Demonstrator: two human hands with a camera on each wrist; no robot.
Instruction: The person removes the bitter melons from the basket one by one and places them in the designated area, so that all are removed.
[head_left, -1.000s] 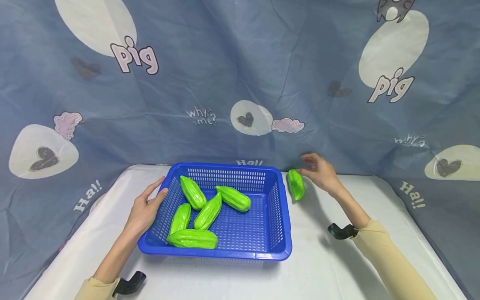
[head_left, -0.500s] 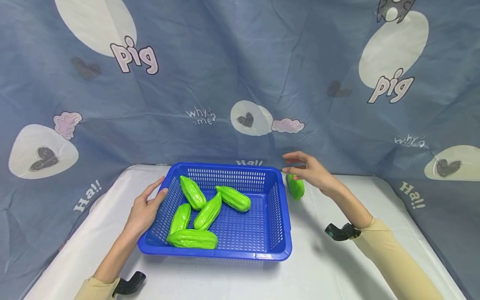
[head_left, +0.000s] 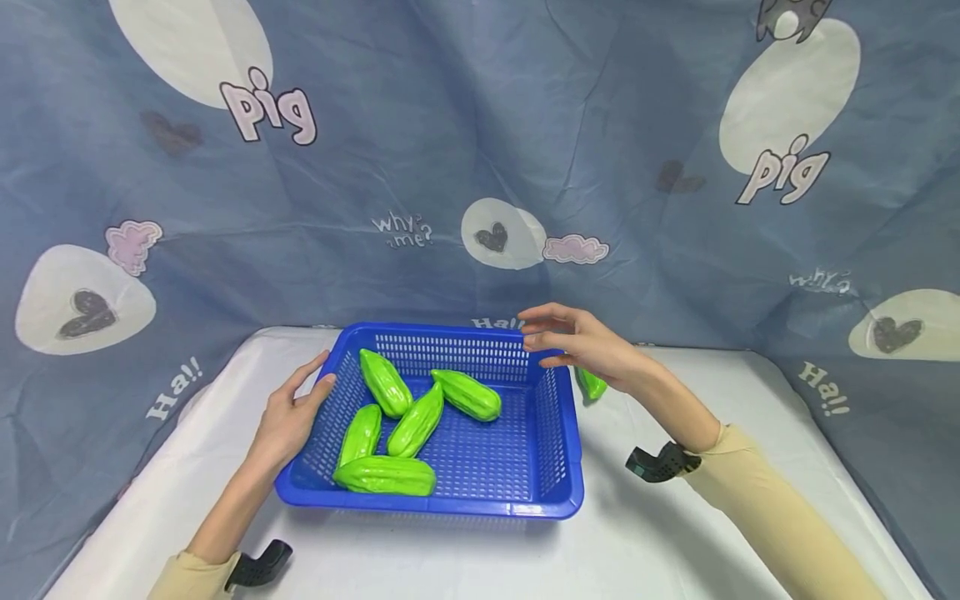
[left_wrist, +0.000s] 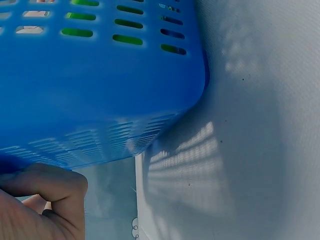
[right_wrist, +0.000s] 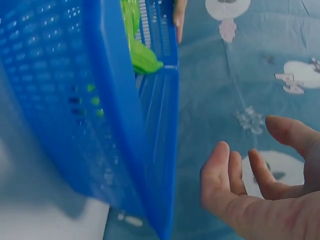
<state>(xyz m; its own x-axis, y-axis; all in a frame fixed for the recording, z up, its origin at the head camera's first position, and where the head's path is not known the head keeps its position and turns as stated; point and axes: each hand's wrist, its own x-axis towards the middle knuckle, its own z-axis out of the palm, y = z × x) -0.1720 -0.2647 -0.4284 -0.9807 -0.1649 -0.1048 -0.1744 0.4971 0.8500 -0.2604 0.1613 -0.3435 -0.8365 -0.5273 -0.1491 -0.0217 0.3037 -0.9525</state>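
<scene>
A blue plastic basket with slotted walls stands on the white table. Several glossy green ridged gourds lie in its left half. My left hand grips the basket's left rim, with the thumb at the edge; in the left wrist view its bent fingers are right against the basket wall. My right hand is over the basket's back right corner, holding nothing, its fingers loosely bent and apart. Another green gourd lies on the table right of the basket, partly hidden by the right hand.
A blue patterned cloth hangs right behind the table and along its sides. White cloth covers the table. Each wrist carries a black camera mount, the right one over the table beside the basket.
My right hand has moved left, from the gourd lying on the table to over the basket's back right corner. That gourd stays where it was; the left hand and basket have not moved.
</scene>
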